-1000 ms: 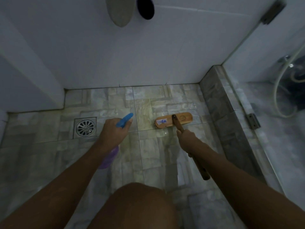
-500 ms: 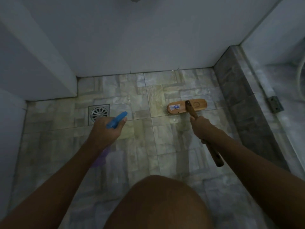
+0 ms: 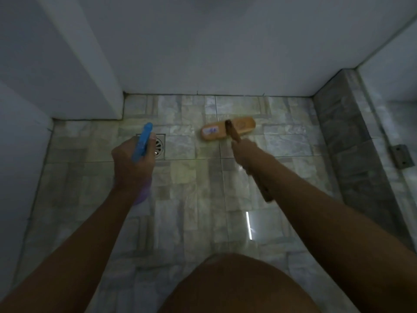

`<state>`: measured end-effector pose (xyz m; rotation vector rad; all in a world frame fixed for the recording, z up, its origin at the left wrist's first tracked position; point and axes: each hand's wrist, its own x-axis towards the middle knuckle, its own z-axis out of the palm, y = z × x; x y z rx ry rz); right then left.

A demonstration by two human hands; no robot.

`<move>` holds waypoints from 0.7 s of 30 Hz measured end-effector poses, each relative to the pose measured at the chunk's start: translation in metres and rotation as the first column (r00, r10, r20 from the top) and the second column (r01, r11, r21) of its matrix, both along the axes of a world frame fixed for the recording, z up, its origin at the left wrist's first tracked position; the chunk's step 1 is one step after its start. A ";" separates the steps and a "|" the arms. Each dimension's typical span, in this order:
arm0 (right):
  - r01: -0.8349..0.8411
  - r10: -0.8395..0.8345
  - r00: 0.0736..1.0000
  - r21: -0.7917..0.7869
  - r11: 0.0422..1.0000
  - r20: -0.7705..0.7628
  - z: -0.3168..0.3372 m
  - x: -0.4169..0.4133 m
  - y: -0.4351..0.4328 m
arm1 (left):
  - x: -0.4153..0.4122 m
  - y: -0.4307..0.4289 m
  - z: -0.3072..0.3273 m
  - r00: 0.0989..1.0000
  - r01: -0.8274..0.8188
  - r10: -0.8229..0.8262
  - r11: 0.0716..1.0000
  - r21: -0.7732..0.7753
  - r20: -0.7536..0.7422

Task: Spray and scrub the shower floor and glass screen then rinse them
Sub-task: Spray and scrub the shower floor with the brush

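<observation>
- Spray bottle (image 3: 143, 141): gripped in the left hand (image 3: 133, 164), fingers wrapped round its neck. The blue trigger head is pointed forward and down over the floor drain (image 3: 159, 147); the purple body is mostly hidden under the wrist. The aim is judged to be set for cleaner to be laid on the tiles ahead.
- Scrub brush (image 3: 228, 131): the head is set flat on the shower floor (image 3: 191, 188), bristles down, close to the back wall (image 3: 214, 53) and to the right of the drain. The wooden handle is clasped by the right hand (image 3: 244, 152) close to the head, with the rest of the shaft run back under the forearm. So short a grip is judged to be chosen for pressure rather than reach.
- Floor surface: stone-pattern tiles, with a bright reflection caught near the middle, so wetness is judged likely. Whether cleaner has been applied cannot be told.
- Glass screen (image 3: 392, 123): seen at the far right, seated on a grey stone kerb (image 3: 349, 143), a metal hinge (image 3: 401, 155) fixed low on it. It is well apart from both hands and is not being worked.
- Drain: partly hidden behind the trigger head and the left fingers.
- Knee (image 3: 237, 285): seen at bottom centre; a crouch is judged, so that both tools can be kept low.
- Stage: floor spraying and scrubbing is judged to be in hand; the screen and the rinse are judged to remain. No running water is seen.
</observation>
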<state>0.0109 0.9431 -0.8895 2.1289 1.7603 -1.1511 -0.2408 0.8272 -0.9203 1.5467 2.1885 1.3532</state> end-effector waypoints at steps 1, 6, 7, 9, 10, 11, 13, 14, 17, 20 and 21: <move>0.037 -0.037 0.999 0.007 0.999 -0.017 0.000 -0.011 0.012 | -0.001 0.001 -0.002 1.000 0.004 -0.004 1.000 -0.008 0.001; -0.156 0.148 0.977 -0.043 0.987 -0.155 -0.015 -0.039 -0.055 | -0.002 0.005 -0.001 1.000 0.023 -0.023 0.999 -0.028 -0.011; -0.204 0.193 0.970 -0.067 0.977 -0.148 -0.018 -0.028 -0.076 | -0.002 0.005 0.001 1.000 0.022 -0.023 0.999 -0.024 -0.012; -0.262 0.255 0.962 -0.066 0.963 -0.093 -0.018 0.003 -0.090 | -0.002 0.004 0.005 0.999 0.032 -0.032 0.999 0.006 -0.006; -0.269 0.267 0.963 -0.049 0.962 -0.047 -0.015 0.019 -0.083 | -0.003 0.004 0.006 0.999 0.034 -0.034 0.999 0.021 0.005; -0.244 0.244 0.970 -0.040 0.969 -0.003 -0.015 0.036 -0.067 | -0.005 0.005 0.006 0.999 0.031 -0.032 0.999 0.032 0.021; -0.049 0.050 0.997 -0.010 0.999 0.058 -0.006 0.062 -0.026 | -0.007 0.008 0.004 0.997 0.012 -0.014 0.999 0.032 0.070; 0.039 -0.040 0.996 0.021 0.999 0.080 0.000 0.070 -0.003 | -0.008 0.010 0.003 0.997 0.009 -0.011 1.000 0.026 0.078; 0.121 -0.128 0.988 0.084 0.989 0.089 0.006 0.065 0.053 | -0.007 0.015 -0.001 0.998 0.058 -0.059 0.998 0.023 0.028; 0.114 -0.114 0.993 0.058 0.992 0.010 0.004 0.015 0.067 | -0.001 0.018 -0.002 0.994 0.110 -0.110 0.994 0.012 0.004; 0.059 -0.059 0.998 0.048 0.997 -0.014 -0.001 -0.006 0.061 | 0.001 0.019 -0.002 0.993 0.115 -0.115 0.993 -0.001 -0.016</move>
